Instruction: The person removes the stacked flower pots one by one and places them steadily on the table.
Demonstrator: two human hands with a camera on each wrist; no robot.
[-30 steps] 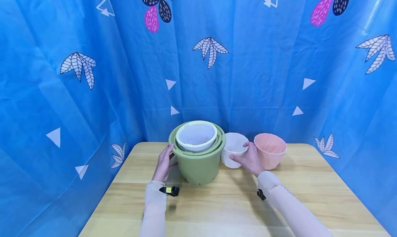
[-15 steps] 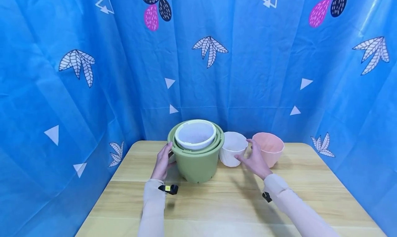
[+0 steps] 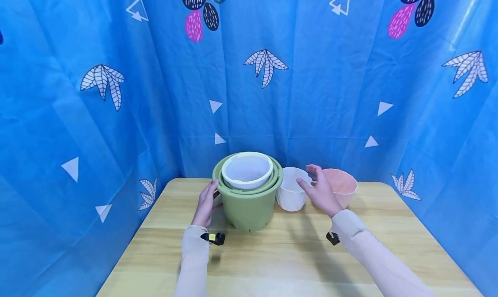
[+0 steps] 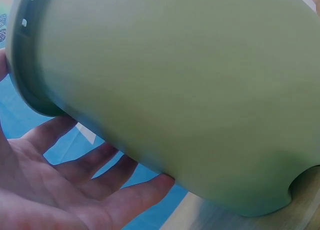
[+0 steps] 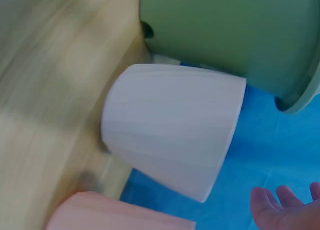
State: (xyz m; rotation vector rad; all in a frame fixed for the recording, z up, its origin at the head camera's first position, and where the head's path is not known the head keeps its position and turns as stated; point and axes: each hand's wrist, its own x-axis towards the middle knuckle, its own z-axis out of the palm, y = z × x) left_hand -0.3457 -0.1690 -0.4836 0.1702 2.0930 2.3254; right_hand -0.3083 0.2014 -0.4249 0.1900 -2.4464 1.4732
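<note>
A large green flower pot [image 3: 249, 212] stands upright, with another green rim and a white pot [image 3: 247, 183] nested inside. My left hand [image 3: 204, 206] is at its left side, the thumb near the rim and the extended fingers [image 4: 132, 197] touching the outer wall under it. To the right of the green pot is a white ribbed pot [image 3: 291, 198], also seen whole in the right wrist view. Above and between this one and a pink pot [image 3: 342, 186] hovers my right hand [image 3: 320, 193], thumb and fingers spread, holding nothing. It partly covers the pink pot.
The pots stand in a row near the far edge of a light wooden table [image 3: 272, 262]. A blue patterned curtain [image 3: 319, 115] hangs close behind them and along both sides.
My right hand has come away from the white ribbed pot's rim, moving right and then up, its fingers spreading. The left hand has stayed at the green pot.
</note>
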